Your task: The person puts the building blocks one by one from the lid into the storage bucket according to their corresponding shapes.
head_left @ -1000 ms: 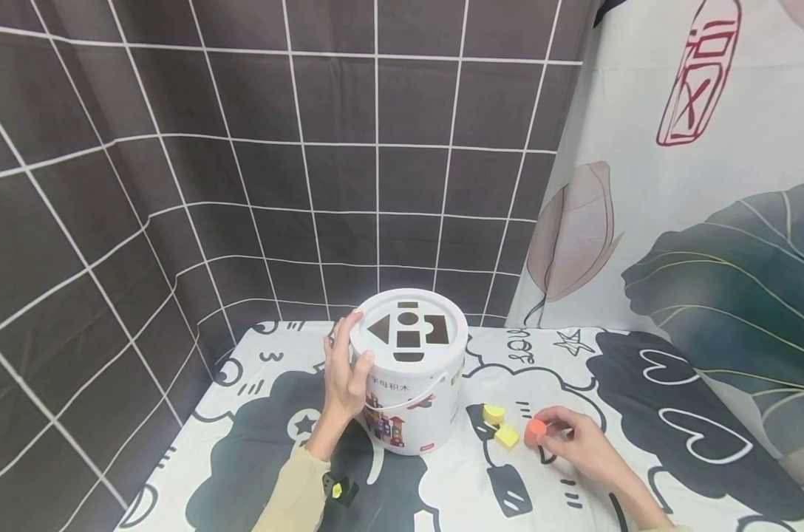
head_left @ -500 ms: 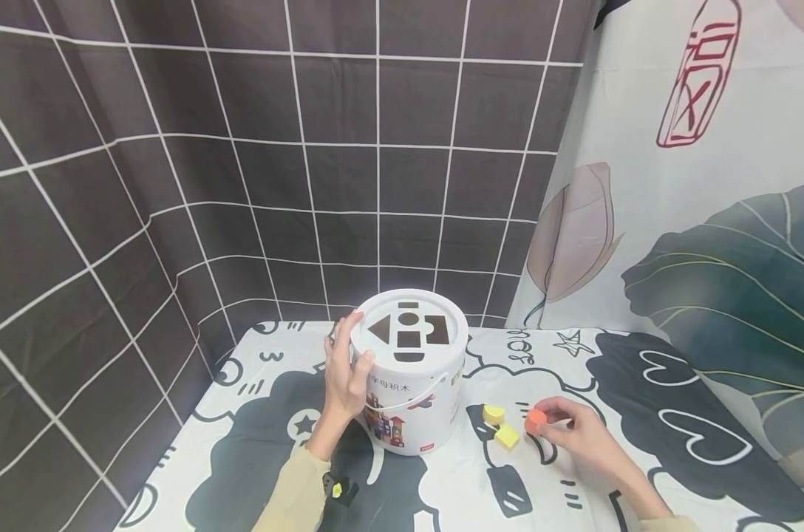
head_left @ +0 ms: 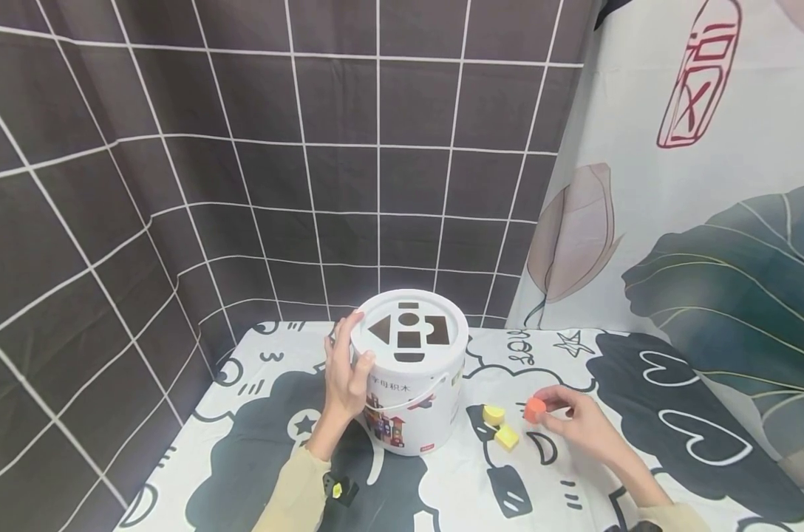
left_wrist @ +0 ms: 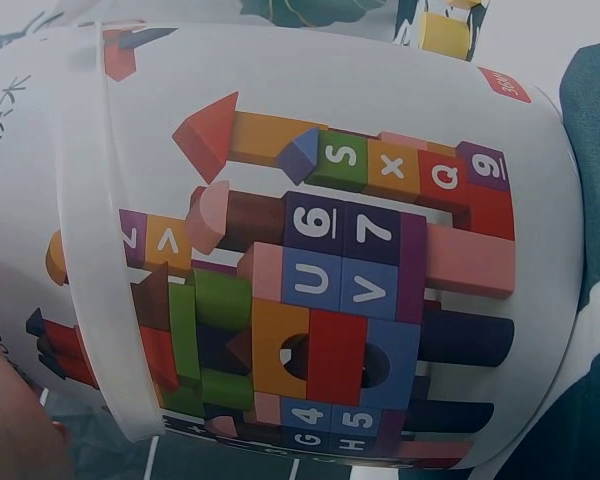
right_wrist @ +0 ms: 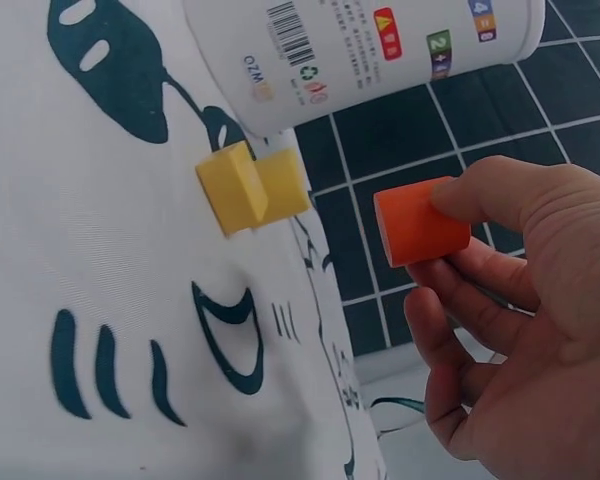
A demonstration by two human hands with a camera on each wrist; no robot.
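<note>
A white bucket (head_left: 409, 406) stands upright on the cloth, its lid (head_left: 375, 299) cut with a triangle, a circle and several other shaped holes. My left hand (head_left: 344, 373) grips its left side, thumb and fingertips at the lid's rim. In the left wrist view, printed toy blocks cover the bucket's wall (left_wrist: 540, 200). Between thumb and fingers, my right hand (head_left: 578, 421) pinches an orange-red cylinder block (right_wrist: 425, 222) above the cloth. Two yellow blocks lie between this hand and the bucket: a rounded one (head_left: 493, 414) and a squarish one (head_left: 507, 437) in front of it.
A white cloth (head_left: 462, 495) with black cartoon drawings covers the table. Behind it hangs a dark curtain (head_left: 335, 177) with a white grid. At the right is a pale curtain (head_left: 575, 310) printed with leaves. The bucket's thin white handle (head_left: 389, 406) hangs down in front.
My right hand has lifted the orange-red cylinder block off the cloth and moved it slightly up and away. The left hand, the bucket and the yellow blocks have stayed put.
</note>
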